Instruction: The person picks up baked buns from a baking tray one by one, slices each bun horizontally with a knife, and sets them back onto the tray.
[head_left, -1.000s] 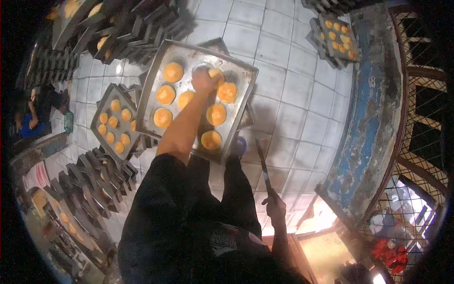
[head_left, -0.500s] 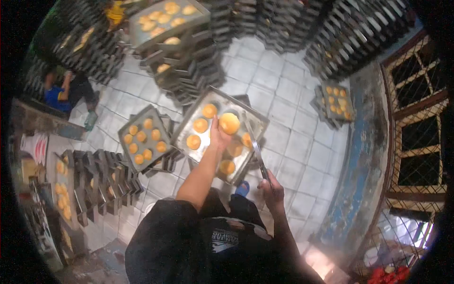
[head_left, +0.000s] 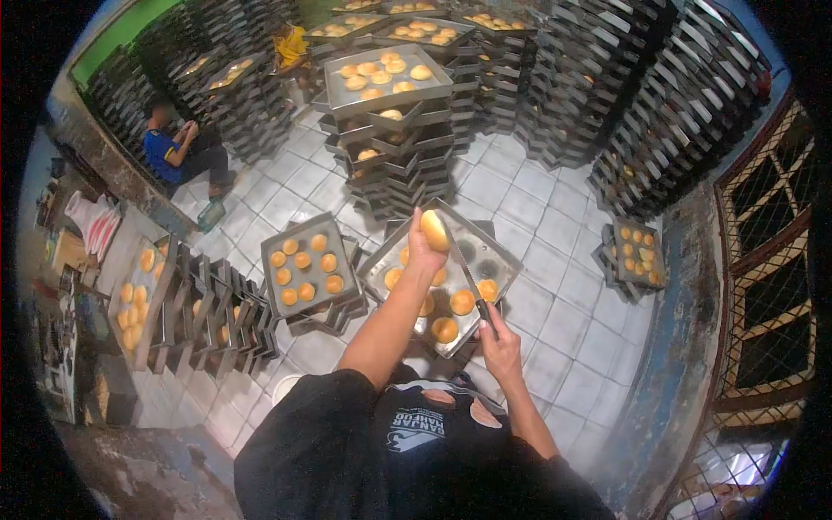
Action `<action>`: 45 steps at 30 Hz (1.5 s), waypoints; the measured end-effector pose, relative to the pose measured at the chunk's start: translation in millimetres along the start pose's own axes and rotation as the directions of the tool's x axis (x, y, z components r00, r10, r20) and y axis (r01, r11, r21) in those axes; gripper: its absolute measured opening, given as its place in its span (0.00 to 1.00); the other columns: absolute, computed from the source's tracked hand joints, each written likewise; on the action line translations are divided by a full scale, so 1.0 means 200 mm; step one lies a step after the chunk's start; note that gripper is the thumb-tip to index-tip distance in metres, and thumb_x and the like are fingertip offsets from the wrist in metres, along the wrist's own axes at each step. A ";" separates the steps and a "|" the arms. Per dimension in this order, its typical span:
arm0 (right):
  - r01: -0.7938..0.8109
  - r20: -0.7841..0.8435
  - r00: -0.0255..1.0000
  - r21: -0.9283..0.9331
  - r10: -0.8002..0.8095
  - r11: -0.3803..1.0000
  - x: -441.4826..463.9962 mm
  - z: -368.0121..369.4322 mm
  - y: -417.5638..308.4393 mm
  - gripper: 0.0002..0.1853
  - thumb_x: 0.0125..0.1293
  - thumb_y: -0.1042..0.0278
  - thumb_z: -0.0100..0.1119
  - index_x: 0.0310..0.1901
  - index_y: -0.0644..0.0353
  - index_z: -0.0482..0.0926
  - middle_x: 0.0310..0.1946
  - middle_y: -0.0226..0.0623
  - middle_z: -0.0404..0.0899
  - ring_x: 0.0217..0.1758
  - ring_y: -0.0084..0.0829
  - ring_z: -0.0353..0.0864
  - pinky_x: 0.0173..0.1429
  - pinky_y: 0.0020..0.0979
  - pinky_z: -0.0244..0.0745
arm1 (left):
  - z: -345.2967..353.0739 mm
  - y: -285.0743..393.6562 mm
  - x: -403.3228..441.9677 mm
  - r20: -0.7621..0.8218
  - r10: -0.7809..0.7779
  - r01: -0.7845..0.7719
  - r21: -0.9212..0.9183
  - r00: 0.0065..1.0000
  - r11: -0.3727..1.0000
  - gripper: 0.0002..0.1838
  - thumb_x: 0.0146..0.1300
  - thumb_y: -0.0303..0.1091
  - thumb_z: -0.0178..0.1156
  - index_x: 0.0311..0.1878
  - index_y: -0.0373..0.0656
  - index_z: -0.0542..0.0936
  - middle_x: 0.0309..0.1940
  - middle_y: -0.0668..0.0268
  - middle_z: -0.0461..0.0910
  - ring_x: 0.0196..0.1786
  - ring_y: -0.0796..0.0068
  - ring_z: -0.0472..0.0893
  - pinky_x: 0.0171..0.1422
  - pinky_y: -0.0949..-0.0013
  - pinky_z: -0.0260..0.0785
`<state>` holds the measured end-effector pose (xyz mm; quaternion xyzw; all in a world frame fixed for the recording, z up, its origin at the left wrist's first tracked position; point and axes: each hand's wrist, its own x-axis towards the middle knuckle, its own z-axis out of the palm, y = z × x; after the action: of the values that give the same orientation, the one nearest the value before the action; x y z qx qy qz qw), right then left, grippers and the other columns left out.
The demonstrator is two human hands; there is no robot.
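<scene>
My left hand (head_left: 424, 256) grips a round golden bun (head_left: 434, 230), tilted on its side above a metal baking tray (head_left: 513, 253). In my right hand (head_left: 500, 344), fingers wrapped round its dark handle, is a serrated bread knife (head_left: 469, 279). Its blade slants up and left to the bun's right edge; I cannot tell whether it has cut in. Several more buns lie on the tray below, among them one bun (head_left: 445, 329) at the near corner. My left forearm hides part of the tray.
Left of my tray, another bun-filled tray (head_left: 302, 303) tops a low stack. A tall tray stack (head_left: 394, 165) stands ahead, with a smaller stack (head_left: 640, 251) by the right wall. A person in blue (head_left: 165, 152) sits far left; someone in yellow (head_left: 292, 48) is at the back.
The bun in my left hand has turned from facing up to standing on its side, and the blade has come closer to it. My view has tilted up, showing more of the room.
</scene>
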<state>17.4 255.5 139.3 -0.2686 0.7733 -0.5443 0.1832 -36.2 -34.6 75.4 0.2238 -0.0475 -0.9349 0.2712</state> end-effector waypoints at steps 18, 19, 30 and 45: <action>0.118 -0.058 0.991 -0.078 -0.123 0.990 0.00 0.05 0.11 0.25 0.77 0.63 0.52 0.73 0.61 0.71 0.26 0.37 0.81 0.32 0.25 0.80 0.42 0.32 0.77 | 0.15 -0.14 -0.33 0.049 -0.011 -0.003 0.280 0.999 0.960 0.19 0.67 0.58 0.66 0.41 0.52 0.82 0.32 0.71 0.84 0.35 0.73 0.84 0.42 0.65 0.79; 0.043 -0.066 0.997 -0.017 -0.044 0.999 0.03 0.04 0.03 0.25 0.77 0.63 0.52 0.73 0.60 0.71 0.26 0.36 0.81 0.33 0.25 0.80 0.42 0.31 0.77 | 0.12 -0.20 -0.33 0.045 -0.022 0.009 0.284 0.999 0.959 0.19 0.67 0.58 0.66 0.41 0.52 0.82 0.32 0.71 0.84 0.35 0.73 0.84 0.42 0.65 0.79; 0.024 0.003 1.000 0.021 -0.024 0.999 -0.04 0.01 0.00 0.26 0.76 0.63 0.54 0.73 0.58 0.71 0.41 0.49 0.84 0.38 0.31 0.84 0.48 0.33 0.79 | 0.09 -0.08 -0.30 0.087 -0.003 -0.025 0.321 0.996 0.947 0.20 0.69 0.59 0.64 0.43 0.52 0.83 0.33 0.72 0.85 0.36 0.73 0.84 0.44 0.65 0.78; -0.072 0.065 0.995 -0.047 0.075 0.996 0.01 0.00 0.10 0.27 0.75 0.61 0.55 0.72 0.60 0.71 0.33 0.44 0.84 0.40 0.34 0.84 0.50 0.35 0.78 | -0.02 -0.17 -0.32 0.130 0.022 -0.082 0.479 0.991 0.874 0.29 0.69 0.69 0.57 0.46 0.50 0.80 0.36 0.70 0.83 0.39 0.72 0.83 0.46 0.64 0.77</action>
<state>10.6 259.7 121.5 -0.2616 0.7881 -0.5107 0.2228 -2.9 29.0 89.1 0.2263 -0.3017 -0.8976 0.2283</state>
